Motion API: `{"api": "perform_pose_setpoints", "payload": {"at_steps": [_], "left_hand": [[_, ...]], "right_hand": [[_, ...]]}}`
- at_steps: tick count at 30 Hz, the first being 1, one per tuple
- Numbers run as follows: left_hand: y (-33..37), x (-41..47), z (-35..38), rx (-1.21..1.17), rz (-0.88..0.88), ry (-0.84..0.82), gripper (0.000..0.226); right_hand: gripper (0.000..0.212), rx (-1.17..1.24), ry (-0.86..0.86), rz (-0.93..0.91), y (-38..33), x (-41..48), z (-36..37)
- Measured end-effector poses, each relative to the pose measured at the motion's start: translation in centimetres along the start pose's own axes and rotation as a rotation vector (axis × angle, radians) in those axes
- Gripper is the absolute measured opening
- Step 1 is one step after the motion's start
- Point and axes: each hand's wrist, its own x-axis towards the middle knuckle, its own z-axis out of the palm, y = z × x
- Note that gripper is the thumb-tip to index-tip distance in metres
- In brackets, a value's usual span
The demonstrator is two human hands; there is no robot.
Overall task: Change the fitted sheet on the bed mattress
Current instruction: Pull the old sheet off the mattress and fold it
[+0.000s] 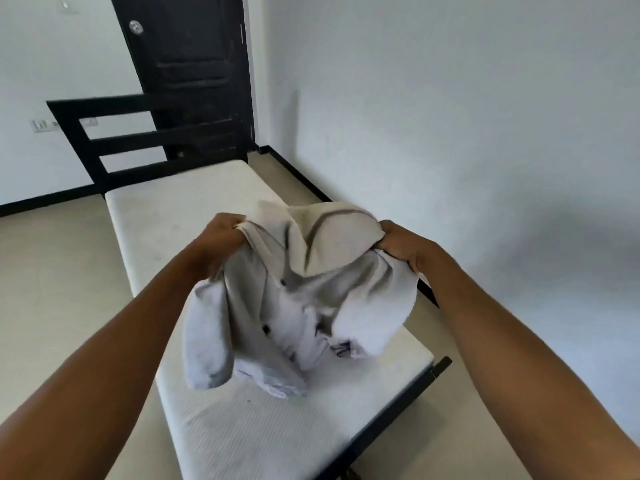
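From the head camera, both hands hold one bunched fitted sheet (pixel 294 292) up over the near half of the mattress (pixel 166 216): the left hand (pixel 225 237) is clenched on a gathered edge at the upper left of the bundle, the right hand (pixel 398 244) clenched on the upper right, so the cloth hangs between them and its lowest folds touch, or nearly touch, the bare mattress top. The sheet is pale grey-white with a dark stripe and some small dark marks; motion blur makes it hard to tell which fold is a corner pocket. The mattress runs lengthwise away from the person, its long axis leading to the black headboard (pixel 138 140) at the far end, so the sheet will probably need to be shaken open and spread along that line. Both hands sit about equally near the bundle, level with each other. A black bed frame rail (pixel 398 396) shows along the right side of the mattress, with a dark door (pixel 187 71) behind the headboard and bare floor on both sides; nothing lies on the mattress to block spreading.
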Motion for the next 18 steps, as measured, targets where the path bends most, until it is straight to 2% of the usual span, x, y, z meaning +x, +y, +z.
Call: {"api": "perform_pose_setpoints", "payload": {"at_steps": [1, 3, 4, 5, 6, 8, 10, 12, 14, 16, 18], "left_hand": [[0.3, 0.2, 1.5, 0.027, 0.03, -0.102, 0.027], [1.0, 0.6, 5.2, 0.11, 0.108, -0.314, 0.056], [0.8, 1.4, 7.5, 0.144, 0.117, -0.405, 0.056], [0.4, 2.4, 9.4, 0.194, 0.088, -0.455, 0.041], [-0.1, 3.7, 10.8, 0.271, 0.083, -0.462, 0.024], [-0.6, 6.4, 11.4, 0.406, 0.108, -0.404, 0.038], [-1.5, 8.3, 11.5, 0.457, 0.049, -0.351, 0.026], [-2.5, 9.2, 12.3, 0.506, -0.007, -0.317, 0.018], [-3.7, 8.6, 13.8, 0.525, -0.045, -0.278, 0.012], [-5.6, 7.5, 15.5, 0.46, -0.136, -0.234, 0.008], [-7.5, 6.1, 16.4, 0.356, -0.218, -0.179, 0.033]], "right_hand": [[0.009, 0.015, -0.031, -0.044, -0.4, 0.6, 0.1], [0.007, 0.012, -0.057, -0.157, -1.2, 2.2, 0.1], [0.013, -0.005, -0.088, -0.212, -1.7, 3.2, -0.1], [0.021, -0.066, -0.134, -0.247, -1.6, 4.9, -0.8], [0.024, -0.123, -0.169, -0.268, -1.6, 6.5, -1.7], [0.014, -0.386, -0.184, -0.23, 0.4, 9.9, -4.0], [0.022, -0.682, -0.159, -0.119, 3.7, 13.3, -6.1], [0.007, -0.831, -0.093, -0.093, 6.8, 16.1, -6.4], [0.014, -0.852, 0.007, -0.163, 8.8, 17.6, -5.2], [0.01, -0.763, 0.055, -0.202, 11.0, 19.1, -3.5], [0.009, -0.741, 0.035, -0.16, 13.7, 19.9, -1.5]]}}
